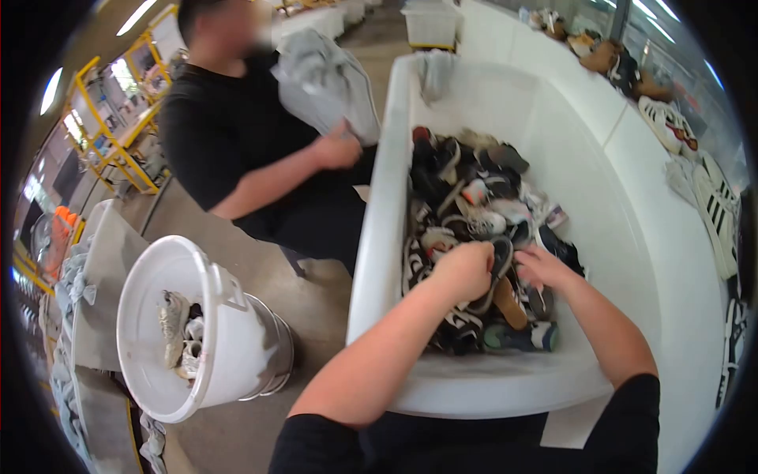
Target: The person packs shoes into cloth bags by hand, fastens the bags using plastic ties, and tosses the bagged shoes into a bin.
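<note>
Head camera: Looked down into a deep white tub [505, 393], at a heap of mixed shoes [483, 213] banked mostly along the left wall, perhaps just as dumped.

Left hand [464, 272]: Was closed on a dark shoe [500, 259] with the back of the hand upward — gripped at one side, probably to free it from the crowded heap and leave the far side exposed.

Right hand [550, 269]: Hung loosely open, with bent, spread fingers beside the same shoe, probably for easy access to its exposed side. Could not tell contact from a near miss.

Dark shoe: Tilted steeply between both hands, over the near part of the heap.

Tan-soled shoe [511, 307]: Lay just below, sole showing, near a green-and-blue shoe [519, 338].

Round white bin [245, 347]: Stood outside the tub to the left, with a few shoes [172, 328] inside; likely set there for a short reach.

Striped white sneaker [714, 212]: Rested on the right-hand ledge [683, 316], apart from the heap.

Co-worker [237, 150]: Stood beyond the left wall with a grey bundle [325, 87] raised, perhaps to clear the rim.
</note>
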Action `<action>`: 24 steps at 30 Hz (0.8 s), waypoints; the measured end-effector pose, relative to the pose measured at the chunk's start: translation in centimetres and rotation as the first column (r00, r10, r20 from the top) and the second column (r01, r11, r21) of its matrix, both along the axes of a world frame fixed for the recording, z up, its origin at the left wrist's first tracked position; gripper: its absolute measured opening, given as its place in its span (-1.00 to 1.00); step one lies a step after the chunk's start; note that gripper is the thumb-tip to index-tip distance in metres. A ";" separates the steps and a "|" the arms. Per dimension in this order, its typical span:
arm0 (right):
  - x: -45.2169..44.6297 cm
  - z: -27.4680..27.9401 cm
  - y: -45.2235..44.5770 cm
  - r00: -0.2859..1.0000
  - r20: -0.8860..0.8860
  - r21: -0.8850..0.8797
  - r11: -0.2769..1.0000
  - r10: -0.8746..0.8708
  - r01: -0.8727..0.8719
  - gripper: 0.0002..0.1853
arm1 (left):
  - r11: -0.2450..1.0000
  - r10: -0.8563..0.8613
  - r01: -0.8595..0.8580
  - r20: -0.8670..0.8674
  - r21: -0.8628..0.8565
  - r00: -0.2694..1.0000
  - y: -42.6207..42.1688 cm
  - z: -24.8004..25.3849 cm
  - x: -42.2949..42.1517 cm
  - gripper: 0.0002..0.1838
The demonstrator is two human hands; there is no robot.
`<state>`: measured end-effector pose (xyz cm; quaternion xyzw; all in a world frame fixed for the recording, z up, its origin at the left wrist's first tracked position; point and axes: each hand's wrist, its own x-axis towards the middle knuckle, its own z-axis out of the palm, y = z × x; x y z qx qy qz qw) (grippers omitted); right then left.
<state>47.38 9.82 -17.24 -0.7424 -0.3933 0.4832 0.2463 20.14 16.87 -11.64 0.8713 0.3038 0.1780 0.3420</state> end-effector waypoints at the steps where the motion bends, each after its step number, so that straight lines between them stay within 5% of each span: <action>1: -0.1 0.8 -1.4 0.966 -0.179 -0.093 0.980 -0.189 0.175 -0.15 | 1.000 -0.009 0.009 -0.028 -0.025 1.000 -0.1 0.5 -0.2 -0.87; 4: -0.4 6.0 -4.9 0.804 -0.579 0.079 0.973 -0.133 0.218 -0.09 | 0.999 -0.046 0.043 -0.087 -0.032 0.995 -0.3 0.8 -0.5 -0.86; 6: -0.9 13.1 -7.9 0.667 -0.736 0.458 0.814 0.120 0.359 -0.13 | 0.996 -0.074 0.068 -0.138 -0.051 0.988 -0.6 1.3 -0.7 -0.86; 7: -3.6 17.8 -9.9 0.428 -0.846 0.519 0.675 0.319 0.524 -0.16 | 0.996 -0.074 0.067 -0.142 -0.051 0.987 -0.6 1.1 -0.6 -0.86; 8: -2.2 20.5 -13.6 0.394 -0.793 0.609 0.609 0.464 0.509 -0.19 | 0.996 -0.078 0.071 -0.146 -0.056 0.986 -0.5 0.6 -0.4 -0.86; 10: -1.9 25.6 -18.4 0.530 -0.271 0.963 0.231 0.804 0.141 -0.18 | 0.994 -0.102 0.095 -0.160 -0.051 0.982 -0.3 0.0 -0.2 -0.85; 11: -8.2 29.3 -17.9 0.450 -0.131 0.989 0.082 0.883 0.126 -0.19 | 0.994 -0.106 0.100 -0.166 -0.048 0.980 -0.2 -0.2 -0.2 -0.85; 12: -6.5 31.1 -15.7 0.223 0.120 0.984 -0.086 0.967 -0.156 -0.24 | 0.993 -0.111 0.105 -0.170 -0.046 0.979 -0.1 -0.6 0.0 -0.85; 14: -4.9 29.7 -15.6 0.381 0.147 0.970 -0.059 0.913 -0.234 -0.28 | 0.992 -0.122 0.118 -0.166 -0.035 0.979 0.3 -1.0 0.1 -0.85; 16: -3.8 25.9 -12.9 0.929 0.068 0.965 0.214 0.363 -0.154 -0.50 | 0.991 -0.131 0.129 -0.153 -0.024 0.979 0.7 -1.6 0.0 -0.84; 17: -3.3 23.9 -11.6 0.998 0.019 0.920 0.389 0.067 -0.044 -0.60 | 0.993 -0.118 0.117 -0.157 -0.015 0.980 0.8 -1.5 -0.1 -0.84; 19: -1.0 18.1 -6.6 0.972 0.127 0.756 0.653 -0.199 0.035 -0.77 | 0.995 -0.096 0.098 -0.177 0.002 0.980 0.8 -1.4 -0.3 -0.84; 22: -0.1 8.5 -4.2 0.996 0.083 0.426 0.904 -0.023 -0.014 -0.81 | 0.996 -0.087 0.087 -0.168 -0.012 0.982 0.8 -1.6 -0.4 -0.85; 23: 0.3 5.7 -4.1 0.989 0.097 0.266 0.955 0.112 -0.134 -0.66 | 0.997 -0.081 0.079 -0.173 -0.016 0.982 0.9 -1.4 -0.5 -0.86; 24: -1.2 7.1 -4.9 0.837 0.402 -0.104 0.927 0.371 -0.361 -0.46 | 0.997 -0.080 0.077 -0.181 -0.026 0.980 1.0 -1.5 -0.5 -0.86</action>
